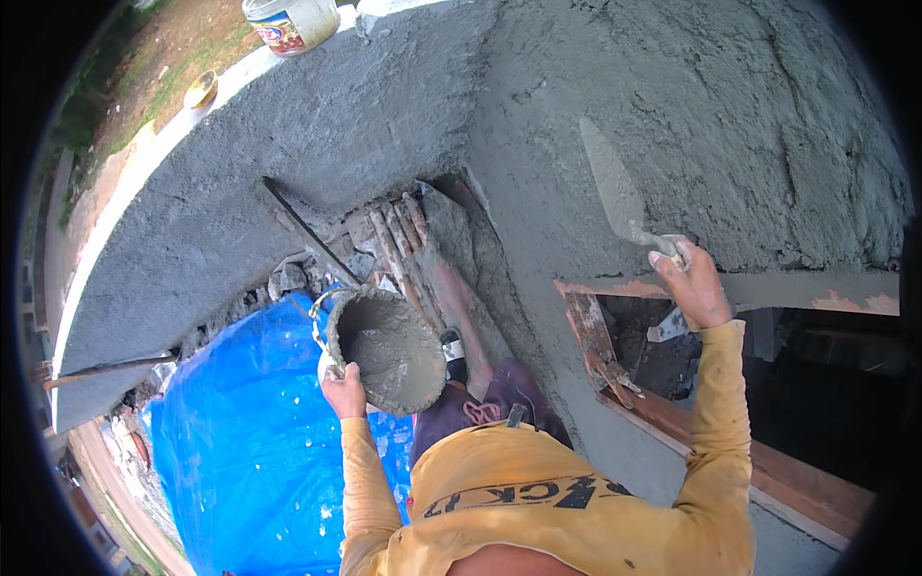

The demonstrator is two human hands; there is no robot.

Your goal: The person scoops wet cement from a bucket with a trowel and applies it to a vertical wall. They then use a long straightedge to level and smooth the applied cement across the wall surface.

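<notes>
My left hand (pixel 344 391) is closed on the rim of a round, mortar-caked bucket (pixel 430 355), held in front of my waist. Wet grey mortar (pixel 384 348) lies inside it, and a thin handle hangs at its left side. In my closed right hand (pixel 693 286) is the handle of a pointed trowel (pixel 611 178). The blade, coated in grey mortar, points up and away over the plastered wall (pixel 547 106); whether it touches the surface I cannot tell. That wall is smoother near the corner and rougher to the right.
A lower plastered wall (pixel 182 211) curves along the left, with a plastic tub (pixel 293 27) and small yellow bowl (pixel 201 89) on top. A long straight bar (pixel 309 230) leans there. Blue tarp (pixel 240 432) covers the lower left. Wood (pixel 788 480) frames an opening below my right hand.
</notes>
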